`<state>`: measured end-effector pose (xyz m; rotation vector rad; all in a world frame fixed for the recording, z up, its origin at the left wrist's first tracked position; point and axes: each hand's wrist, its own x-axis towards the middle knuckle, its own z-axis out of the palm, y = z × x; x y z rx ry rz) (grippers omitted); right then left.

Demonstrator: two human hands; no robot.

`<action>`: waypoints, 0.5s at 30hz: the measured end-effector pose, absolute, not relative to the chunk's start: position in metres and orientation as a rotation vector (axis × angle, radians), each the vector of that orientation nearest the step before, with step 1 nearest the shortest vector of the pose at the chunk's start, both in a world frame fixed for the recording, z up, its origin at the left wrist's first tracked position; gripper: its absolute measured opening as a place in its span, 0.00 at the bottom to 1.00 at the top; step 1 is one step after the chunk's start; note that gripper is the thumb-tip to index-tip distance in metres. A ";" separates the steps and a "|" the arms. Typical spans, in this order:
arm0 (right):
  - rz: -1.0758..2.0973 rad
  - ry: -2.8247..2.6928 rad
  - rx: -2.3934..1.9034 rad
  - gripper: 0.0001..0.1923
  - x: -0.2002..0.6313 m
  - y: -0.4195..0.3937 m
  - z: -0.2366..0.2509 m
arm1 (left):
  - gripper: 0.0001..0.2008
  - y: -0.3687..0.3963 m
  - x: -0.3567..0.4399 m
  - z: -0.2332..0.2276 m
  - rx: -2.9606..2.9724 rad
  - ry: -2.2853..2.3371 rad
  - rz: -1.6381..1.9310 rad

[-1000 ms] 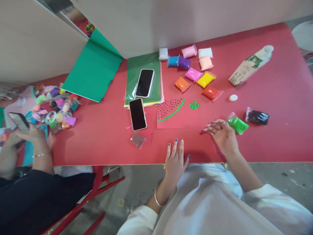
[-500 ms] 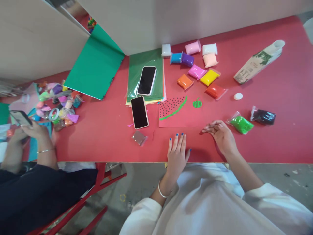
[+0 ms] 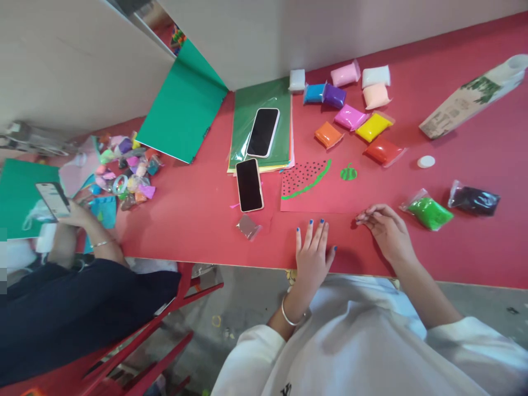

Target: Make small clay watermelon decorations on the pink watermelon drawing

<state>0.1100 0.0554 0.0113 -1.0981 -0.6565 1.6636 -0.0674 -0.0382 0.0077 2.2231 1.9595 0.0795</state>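
Note:
My left hand point(image 3: 313, 256) lies flat on the red table with its fingers stretched out, just below a sheet of red paper point(image 3: 313, 202). On the paper are a watermelon slice point(image 3: 307, 179) with a green clay rind and dark dots, and a small green striped watermelon point(image 3: 348, 173). By the paper's lower right corner, my right hand point(image 3: 388, 231) rests with thumb and fingertips pinched together; whatever may be between them is too small to make out. A bag of green clay point(image 3: 431, 212) lies right of that hand, and a bag of black clay point(image 3: 474, 199) lies beyond it.
Several coloured clay packets point(image 3: 350, 117) lie at the back, near a tilted-looking carton point(image 3: 470, 102) and a white cap point(image 3: 426, 161). Two phones point(image 3: 249, 186) and a brown packet point(image 3: 248, 227) are to the left. A co-worker's hand point(image 3: 78, 214) holds a phone at far left.
The view has swung left, so everything sits further right in it. My right hand's fingertips have drawn closer together. My left hand stays flat. The co-worker's phone is tilted more upright.

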 end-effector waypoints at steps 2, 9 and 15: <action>1.675 -0.660 -1.093 0.03 0.110 0.056 0.011 | 0.29 -0.028 -0.065 0.007 2.208 1.977 0.102; 1.713 -0.641 -1.067 0.01 0.112 0.058 0.010 | 0.28 -0.052 -0.070 0.013 2.245 1.963 0.089; 1.713 -0.692 -1.064 0.02 0.110 0.059 0.007 | 0.30 -0.038 -0.065 0.007 2.293 1.883 0.069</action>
